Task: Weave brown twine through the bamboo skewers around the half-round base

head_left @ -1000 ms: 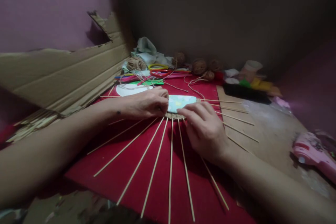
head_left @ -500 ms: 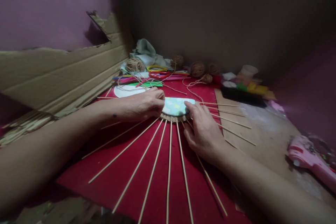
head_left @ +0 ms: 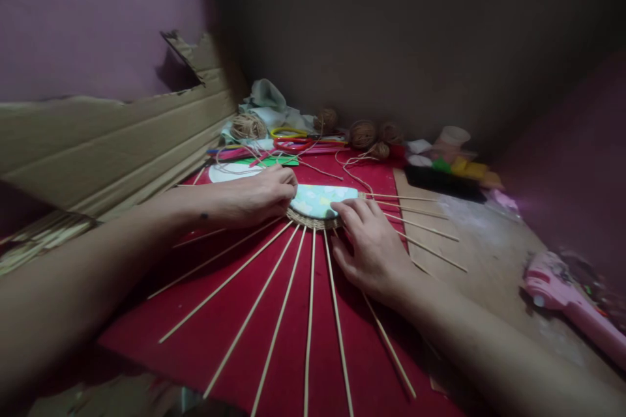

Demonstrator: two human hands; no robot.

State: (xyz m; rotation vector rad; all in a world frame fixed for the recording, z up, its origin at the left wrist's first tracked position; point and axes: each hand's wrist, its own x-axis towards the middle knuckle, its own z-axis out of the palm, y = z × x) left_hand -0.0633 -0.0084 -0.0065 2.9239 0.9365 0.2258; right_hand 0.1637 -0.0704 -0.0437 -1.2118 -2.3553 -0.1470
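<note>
A half-round panel [head_left: 317, 199] with a pale blue and yellow print lies flat, its curved edge bordered by a woven twine band [head_left: 317, 221]. Thin wooden sticks [head_left: 286, 316] fan out from the band. At the panel's left end is my left hand [head_left: 268, 194], its fingers pinched together; what they grip is hidden. My right hand [head_left: 374, 244] rests over the band's right side, index fingertip on the print and thumb apart from it below, among the sticks.
A red sheet [head_left: 235, 352] lies beneath. Behind are twine balls [head_left: 362, 134], red-handled scissors [head_left: 293, 143] and a white oval piece [head_left: 229, 172]. Torn cardboard [head_left: 112, 143] stands left. A black tray [head_left: 445, 184] and a pink glue gun [head_left: 562, 290] lie right.
The view has shifted slightly, moving most things a little left in the picture. Both hands stay at the panel; the right fingertips sit slightly farther left along its edge.
</note>
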